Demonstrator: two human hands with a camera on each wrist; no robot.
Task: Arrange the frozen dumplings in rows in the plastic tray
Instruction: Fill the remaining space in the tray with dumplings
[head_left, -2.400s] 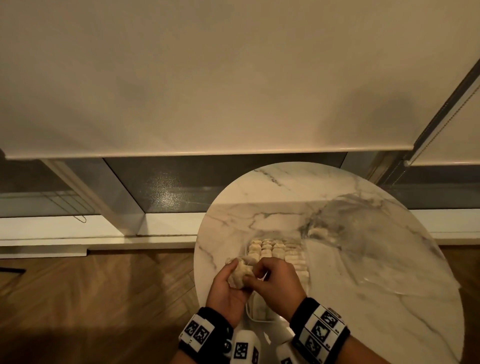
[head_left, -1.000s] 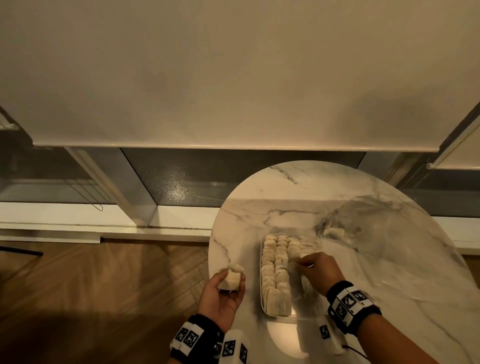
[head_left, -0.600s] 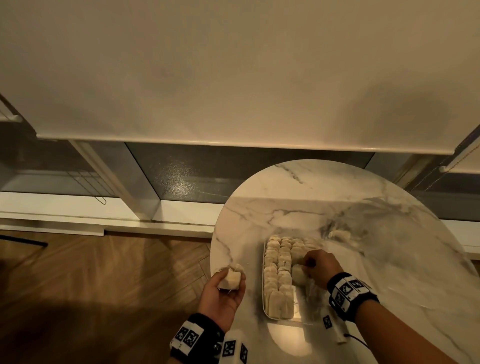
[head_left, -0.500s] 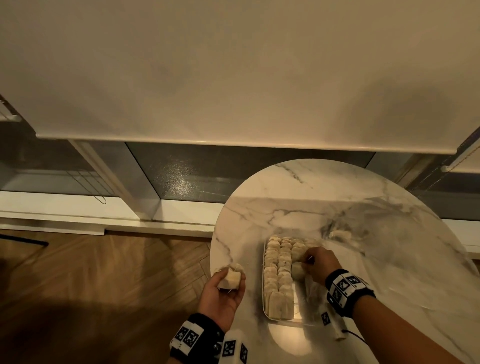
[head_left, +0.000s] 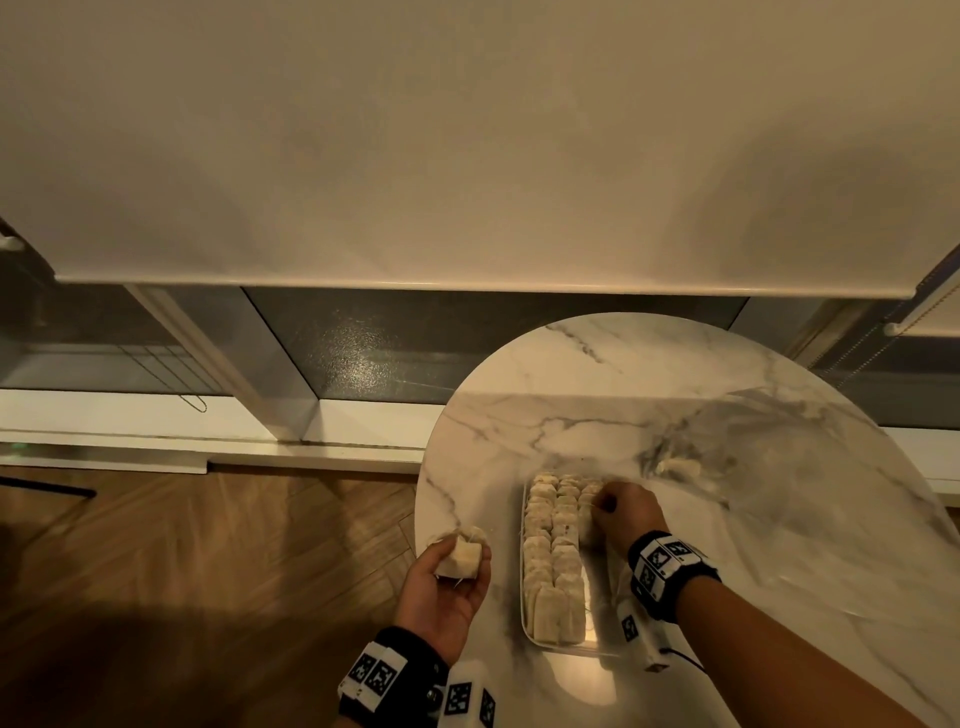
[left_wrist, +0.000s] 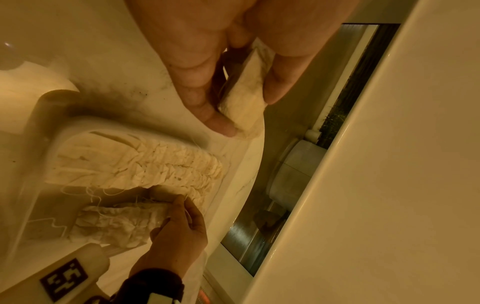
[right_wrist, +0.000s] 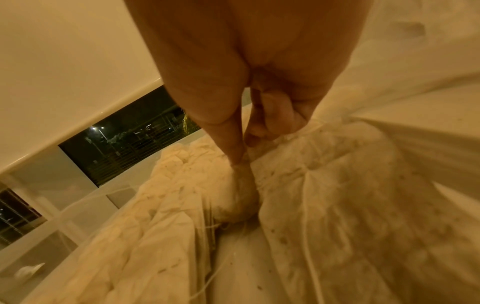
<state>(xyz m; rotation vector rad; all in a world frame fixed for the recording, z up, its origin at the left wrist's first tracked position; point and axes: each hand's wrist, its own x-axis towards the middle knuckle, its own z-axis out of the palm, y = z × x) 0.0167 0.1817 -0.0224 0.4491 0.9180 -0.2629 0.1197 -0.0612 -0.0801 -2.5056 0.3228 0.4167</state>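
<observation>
while the left hand (head_left: 448, 582) stays off to the left of the plastic tray (head_left: 524, 613), palm up at the edge of the round marble table (head_left: 779, 519), its thumb and fingers are curled around a small stack of pale dumplings (head_left: 460, 558); the left wrist view shows the same bundle (left_wrist: 245, 96) squeezed between thumb and fingertips, with thin threads trailing from it. inside the tray, two full rows of dumplings (head_left: 550, 551) run along its left side, packed edge to edge. the right hand (head_left: 626, 514) is down in the far right part of the tray, thumb and forefinger pinching the top of one dumpling (right_wrist: 240, 197) that sits between the packed rows and a looser pile (right_wrist: 350, 195) on the right. loose white threads lie across the tray floor.
</observation>
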